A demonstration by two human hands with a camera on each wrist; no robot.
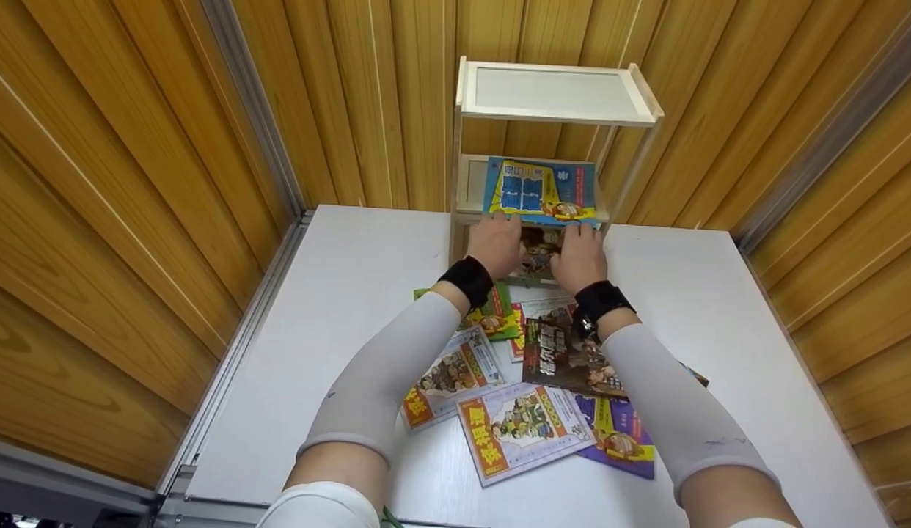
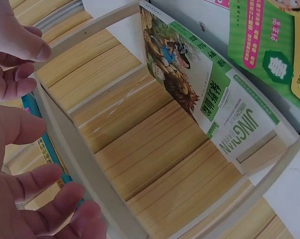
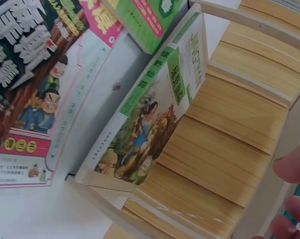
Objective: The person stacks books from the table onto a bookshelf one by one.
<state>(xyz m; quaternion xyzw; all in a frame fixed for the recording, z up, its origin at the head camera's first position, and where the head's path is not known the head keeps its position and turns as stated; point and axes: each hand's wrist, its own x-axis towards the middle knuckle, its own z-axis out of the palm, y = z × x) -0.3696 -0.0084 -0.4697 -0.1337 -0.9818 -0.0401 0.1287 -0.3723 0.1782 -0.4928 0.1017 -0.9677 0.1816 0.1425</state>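
Blue book (image 1: 575, 192) lies on the shelf (image 1: 474, 185) just beyond the left hand (image 1: 497, 244) and right hand (image 1: 582, 257), both loosely parted; between and below them sits a green-and-white book (image 2: 217, 92).

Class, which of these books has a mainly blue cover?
The blue book on the middle shelf, just beyond the left hand and right hand in the head view. The others' covers are mainly green, purple, pale or dark.
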